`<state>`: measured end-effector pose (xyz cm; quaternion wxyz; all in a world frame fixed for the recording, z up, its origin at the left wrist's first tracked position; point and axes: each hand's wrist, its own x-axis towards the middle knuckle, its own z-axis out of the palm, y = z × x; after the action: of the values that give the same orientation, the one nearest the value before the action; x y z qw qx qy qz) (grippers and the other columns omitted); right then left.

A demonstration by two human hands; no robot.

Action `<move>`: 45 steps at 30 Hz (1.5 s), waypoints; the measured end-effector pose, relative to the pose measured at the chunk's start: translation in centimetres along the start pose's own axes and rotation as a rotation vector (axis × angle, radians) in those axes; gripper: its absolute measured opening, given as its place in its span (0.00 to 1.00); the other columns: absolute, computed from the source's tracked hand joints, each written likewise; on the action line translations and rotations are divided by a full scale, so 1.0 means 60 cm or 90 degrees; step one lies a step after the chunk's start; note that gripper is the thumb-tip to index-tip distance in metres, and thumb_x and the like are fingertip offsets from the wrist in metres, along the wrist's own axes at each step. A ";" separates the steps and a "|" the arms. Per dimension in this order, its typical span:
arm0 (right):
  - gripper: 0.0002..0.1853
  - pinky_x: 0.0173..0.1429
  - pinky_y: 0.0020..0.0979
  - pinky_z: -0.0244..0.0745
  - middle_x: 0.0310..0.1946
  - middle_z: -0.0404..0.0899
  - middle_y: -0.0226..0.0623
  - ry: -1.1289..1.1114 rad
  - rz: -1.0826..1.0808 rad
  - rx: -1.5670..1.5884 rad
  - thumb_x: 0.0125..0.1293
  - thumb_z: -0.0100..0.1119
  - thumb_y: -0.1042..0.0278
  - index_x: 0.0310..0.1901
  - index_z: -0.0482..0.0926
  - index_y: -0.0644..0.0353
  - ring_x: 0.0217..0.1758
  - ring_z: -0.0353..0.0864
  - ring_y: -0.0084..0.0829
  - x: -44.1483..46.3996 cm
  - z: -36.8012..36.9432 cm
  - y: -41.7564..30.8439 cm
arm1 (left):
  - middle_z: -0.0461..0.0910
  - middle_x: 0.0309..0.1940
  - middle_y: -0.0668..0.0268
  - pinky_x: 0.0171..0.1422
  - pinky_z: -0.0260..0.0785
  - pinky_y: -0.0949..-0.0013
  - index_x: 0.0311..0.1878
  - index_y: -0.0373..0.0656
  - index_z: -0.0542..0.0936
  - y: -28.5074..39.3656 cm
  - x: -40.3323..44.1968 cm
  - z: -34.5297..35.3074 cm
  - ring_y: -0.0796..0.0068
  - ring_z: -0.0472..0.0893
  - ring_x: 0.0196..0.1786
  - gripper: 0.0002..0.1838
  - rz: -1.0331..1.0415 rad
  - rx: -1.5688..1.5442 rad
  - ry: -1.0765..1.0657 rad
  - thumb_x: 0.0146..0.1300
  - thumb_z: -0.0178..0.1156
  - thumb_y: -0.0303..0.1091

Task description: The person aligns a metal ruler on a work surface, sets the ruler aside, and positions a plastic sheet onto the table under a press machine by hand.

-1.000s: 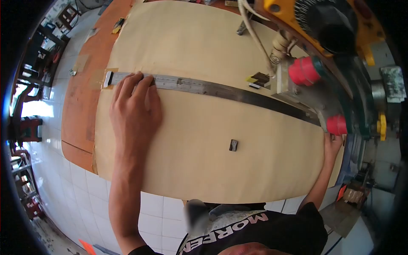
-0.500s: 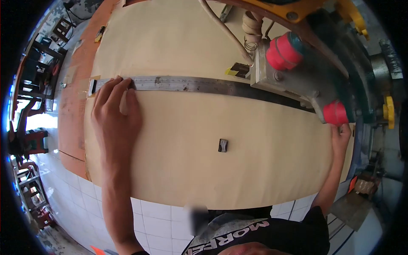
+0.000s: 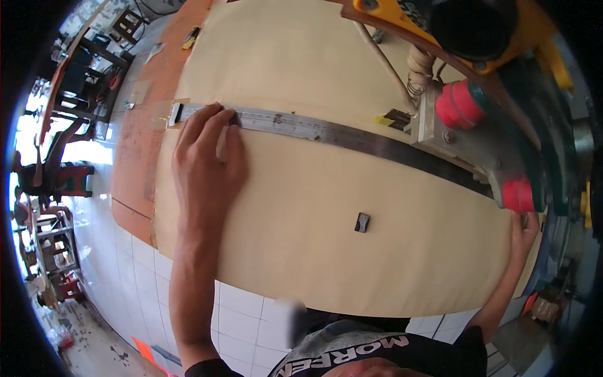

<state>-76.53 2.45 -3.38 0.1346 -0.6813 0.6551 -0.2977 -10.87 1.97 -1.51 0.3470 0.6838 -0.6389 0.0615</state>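
Observation:
A long metal ruler (image 3: pixel 364 141) lies across a large beige sheet (image 3: pixel 282 207). My left hand (image 3: pixel 210 151) holds it near its left end, with bent fingertips on its surface and the thumb near its lower edge. A small white-and-black block (image 3: pixel 175 114) sits at that end. At the right edge of the sheet, my right hand (image 3: pixel 525 231) has its fingers closed beside the red-wrapped knob, partly hidden by the machine; what they hold cannot be made out. A small dark sharpener-like block (image 3: pixel 362 222) rests on the sheet between my hands.
A machine with red-wrapped knobs (image 3: pixel 461 105) and a yellow part (image 3: pixel 402 16) overhangs the right side, above the ruler's right end. A yellow-and-black cutter (image 3: pixel 191 38) lies at the orange-brown board's (image 3: pixel 135 182) upper edge. Stools and furniture stand at far left.
The view has swung to one side and back, shifting the whole scene. My left hand remains on the ruler and my right hand beside the lower knob.

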 end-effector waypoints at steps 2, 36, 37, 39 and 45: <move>0.18 0.65 0.33 0.72 0.57 0.81 0.40 -0.001 0.007 -0.008 0.71 0.59 0.76 0.61 0.78 0.70 0.58 0.81 0.33 0.002 0.003 0.015 | 0.86 0.53 0.51 0.61 0.79 0.56 0.48 0.35 0.87 0.002 0.000 -0.004 0.51 0.85 0.56 0.11 -0.011 0.017 0.002 0.64 0.65 0.27; 0.29 0.61 0.49 0.77 0.61 0.80 0.55 -0.168 -0.641 -0.265 0.77 0.49 0.47 0.57 0.82 0.70 0.56 0.83 0.51 0.032 0.259 -0.488 | 0.87 0.49 0.50 0.65 0.75 0.58 0.49 0.31 0.87 0.019 0.001 0.001 0.51 0.86 0.56 0.11 0.007 0.043 -0.028 0.67 0.63 0.26; 0.30 0.61 0.49 0.77 0.60 0.81 0.55 -0.163 -0.640 -0.269 0.78 0.48 0.46 0.57 0.82 0.70 0.54 0.84 0.51 0.032 0.261 -0.489 | 0.87 0.49 0.50 0.65 0.75 0.58 0.49 0.31 0.87 0.018 0.000 0.002 0.52 0.86 0.56 0.12 0.003 0.047 -0.027 0.67 0.63 0.26; 0.31 0.61 0.49 0.77 0.60 0.82 0.54 -0.159 -0.637 -0.272 0.78 0.48 0.45 0.57 0.82 0.70 0.53 0.84 0.50 0.031 0.264 -0.491 | 0.87 0.50 0.50 0.66 0.75 0.58 0.49 0.32 0.87 0.017 -0.001 0.001 0.52 0.86 0.56 0.12 0.003 0.047 -0.032 0.67 0.62 0.27; 0.27 0.62 0.47 0.76 0.57 0.83 0.54 -0.141 -0.645 -0.254 0.76 0.47 0.51 0.56 0.82 0.71 0.50 0.86 0.49 0.035 0.274 -0.491 | 0.87 0.51 0.50 0.66 0.75 0.57 0.50 0.32 0.87 0.012 0.000 0.000 0.52 0.86 0.57 0.12 0.008 0.060 -0.046 0.69 0.61 0.28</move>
<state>-43.10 0.11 1.08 -0.0892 -0.9507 0.2709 -0.1220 -11.51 2.02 -1.23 0.2903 0.6971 -0.6519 0.0691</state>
